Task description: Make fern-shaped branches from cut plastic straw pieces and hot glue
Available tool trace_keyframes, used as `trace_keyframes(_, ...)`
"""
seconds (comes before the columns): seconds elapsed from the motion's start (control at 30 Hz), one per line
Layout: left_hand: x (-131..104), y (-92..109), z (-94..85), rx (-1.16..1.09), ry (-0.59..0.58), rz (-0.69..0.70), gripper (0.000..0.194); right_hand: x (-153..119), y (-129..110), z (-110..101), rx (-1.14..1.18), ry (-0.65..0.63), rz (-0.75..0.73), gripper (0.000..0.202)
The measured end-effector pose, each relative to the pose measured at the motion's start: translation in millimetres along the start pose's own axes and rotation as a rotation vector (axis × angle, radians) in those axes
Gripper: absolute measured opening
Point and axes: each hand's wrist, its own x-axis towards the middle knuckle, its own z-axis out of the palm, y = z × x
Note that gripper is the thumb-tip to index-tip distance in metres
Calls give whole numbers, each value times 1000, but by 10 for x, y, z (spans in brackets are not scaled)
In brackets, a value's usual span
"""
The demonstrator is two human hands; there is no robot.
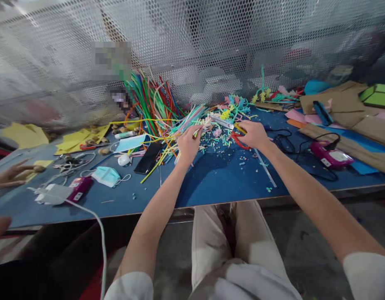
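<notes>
My left hand (189, 143) pinches a pale cream-pink piece (206, 121) made of thin strips, its fingers closed near the middle of the blue table. In my right hand (254, 133) is a pair of scissors (223, 122) with red and yellow handles. Their silver blades point left, close to the pale piece; whether they touch it I cannot tell. Many small cut bits (219, 143) in pastel colours lie scattered under and between my hands. Behind them is a heap of pastel strips and frilly pieces (234, 110).
A large bundle of coloured strips (155, 102) leans against the perforated metal screen (217, 50). Left are a black phone (148, 158), a face mask (106, 176), cables and another person's hand (14, 175). Right are a purple power socket (331, 155), a ruler-like strip (265, 166) and brown paper (345, 102).
</notes>
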Motion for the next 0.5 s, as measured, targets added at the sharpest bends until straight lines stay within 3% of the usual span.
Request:
trace_keyframes(0.17,3,20,-8,3,16,2,33,1,42,24,34,-25,-9,51)
trace_keyframes(0.37,17,-6,-29,15,-11,-7,28,-9,-46,-16,45,106,61,63)
trace_keyframes(0.5,11,-55,-17,-1,-4,12,24,-28,-108,-48,42,98,58,66)
